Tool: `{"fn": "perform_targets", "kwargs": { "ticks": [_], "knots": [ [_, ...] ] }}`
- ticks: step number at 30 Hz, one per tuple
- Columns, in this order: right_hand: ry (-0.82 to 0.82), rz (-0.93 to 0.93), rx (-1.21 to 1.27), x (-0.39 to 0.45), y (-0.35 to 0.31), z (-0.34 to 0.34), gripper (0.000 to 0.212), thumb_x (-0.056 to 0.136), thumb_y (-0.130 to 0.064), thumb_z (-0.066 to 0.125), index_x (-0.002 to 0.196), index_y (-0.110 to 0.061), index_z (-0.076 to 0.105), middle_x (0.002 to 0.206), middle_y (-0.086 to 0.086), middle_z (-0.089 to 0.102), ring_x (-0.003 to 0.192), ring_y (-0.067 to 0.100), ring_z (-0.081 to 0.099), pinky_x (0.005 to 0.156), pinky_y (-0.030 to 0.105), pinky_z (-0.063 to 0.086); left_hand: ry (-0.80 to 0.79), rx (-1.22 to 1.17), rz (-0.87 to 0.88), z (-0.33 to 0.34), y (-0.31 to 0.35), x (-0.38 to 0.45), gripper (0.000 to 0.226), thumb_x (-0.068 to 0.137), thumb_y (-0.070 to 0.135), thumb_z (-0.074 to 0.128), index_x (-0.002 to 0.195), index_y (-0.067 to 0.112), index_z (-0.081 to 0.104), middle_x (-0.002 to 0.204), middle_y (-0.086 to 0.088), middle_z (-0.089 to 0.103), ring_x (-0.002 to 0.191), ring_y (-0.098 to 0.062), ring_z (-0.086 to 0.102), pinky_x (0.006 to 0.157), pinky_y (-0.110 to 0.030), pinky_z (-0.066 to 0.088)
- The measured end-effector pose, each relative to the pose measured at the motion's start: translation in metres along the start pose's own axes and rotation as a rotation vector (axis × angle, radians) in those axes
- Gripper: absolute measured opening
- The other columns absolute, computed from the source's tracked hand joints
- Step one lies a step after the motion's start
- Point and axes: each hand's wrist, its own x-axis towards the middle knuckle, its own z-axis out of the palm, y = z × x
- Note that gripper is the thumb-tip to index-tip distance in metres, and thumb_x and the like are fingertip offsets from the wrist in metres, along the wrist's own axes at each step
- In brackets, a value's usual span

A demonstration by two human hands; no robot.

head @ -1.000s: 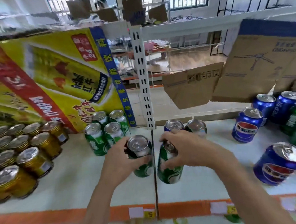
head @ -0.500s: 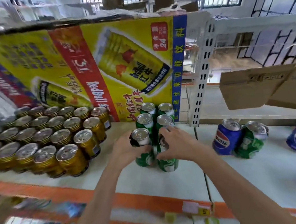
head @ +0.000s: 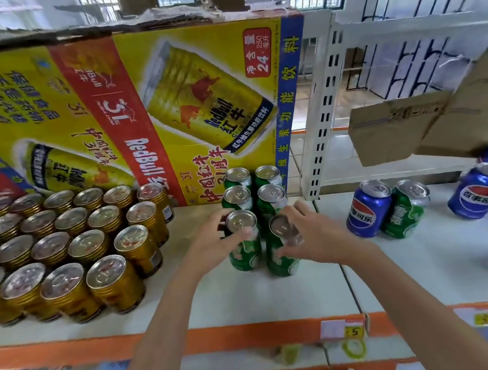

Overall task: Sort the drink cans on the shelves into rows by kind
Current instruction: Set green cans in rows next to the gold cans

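- Green aluminium drink cans (head: 245, 253) sit on the white metal shelf (head: 277, 295), lined up in two short rows running back from mid-shelf to the big yellow Red Bull cardboard carton (head: 146, 110) along the back edge.
- Left hand (head: 212, 244) has its grip wrapped round the front can of the left row, thumb up near the rim. Right hand (head: 310, 235) is curled round the front green can of the right row (head: 282, 258), which is tilting a bit rather than standing flat.
- Handling guess: these look sealed, tabs down, so probably full and fairly weighty for their size. Stiff walls, smooth slippery paint, round base that tips easily. I'd take them mid-body with fingers round the side, not by the lid, and slide rather than lift where there's room.
- Count of green ones in the two rows: six, three per row.
- One more green can (head: 403, 214) is over on the right-hand part of the shelf, touching a blue Pepsi can (head: 367, 211). That stray probably wants moving over.
- Blue cans: I can make out four, with two cut off at the right edge, so maybe more out of view.
- Gold ribbed Red Bull cans (head: 108, 245) fill the left end in a tidy block, roughly twenty-odd visible; the left edge crops them so no exact number.
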Motion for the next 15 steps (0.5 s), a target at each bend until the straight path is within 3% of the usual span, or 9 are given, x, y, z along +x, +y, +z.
{"fn": "perform_targets", "kwargs": {
  "ticks": [2,4,8,11,15],
  "knots": [
    [-0.008,-0.029,0.044,0.000,0.006,-0.003,0.078,0.081,-0.042,0.067,0.143,-0.025,0.023,0.134,-0.001,0.034,0.116,0.019,0.046,0.094,0.032,0.043,-0.018,0.002,0.048,-0.004,-0.001,0.000,0.039,0.083,0.031,0.069,0.119,0.024,0.054,0.108,0.014,0.056,0.102,-0.005,0.051,0.075,-0.007,0.036],
    [0.004,-0.025,0.123,-0.001,0.010,-0.004,0.079,0.081,-0.034,0.069,0.144,-0.027,0.023,0.139,-0.002,0.031,0.115,0.015,0.044,0.092,0.026,0.041,0.009,0.002,0.066,-0.004,-0.005,0.002,0.038,0.080,0.032,0.072,0.113,0.023,0.058,0.107,0.011,0.059,0.103,-0.008,0.054,0.079,-0.014,0.041],
    [0.067,0.022,0.157,0.000,0.013,0.003,0.076,0.078,-0.042,0.071,0.138,-0.022,0.029,0.132,0.000,0.034,0.106,0.010,0.041,0.084,0.022,0.036,0.170,0.062,-0.003,0.004,-0.007,0.004,0.044,0.070,0.049,0.075,0.099,0.022,0.056,0.099,0.006,0.060,0.093,-0.013,0.058,0.080,-0.034,0.050],
    [0.110,0.033,0.166,0.001,0.012,0.008,0.075,0.079,-0.042,0.071,0.139,-0.022,0.031,0.130,-0.001,0.036,0.103,0.007,0.040,0.082,0.020,0.034,0.314,0.216,-0.031,0.015,-0.008,0.000,0.051,0.069,0.062,0.068,0.098,0.023,0.050,0.100,0.002,0.056,0.091,-0.019,0.056,0.075,-0.037,0.050],
    [0.135,0.039,0.199,0.005,0.010,0.012,0.077,0.081,-0.036,0.069,0.144,-0.021,0.028,0.130,0.000,0.036,0.107,0.012,0.046,0.083,0.020,0.037,0.356,0.209,-0.039,0.020,-0.012,-0.002,0.055,0.070,0.064,0.066,0.102,0.023,0.049,0.107,-0.001,0.053,0.098,-0.023,0.054,0.077,-0.040,0.050]
  ]
}}
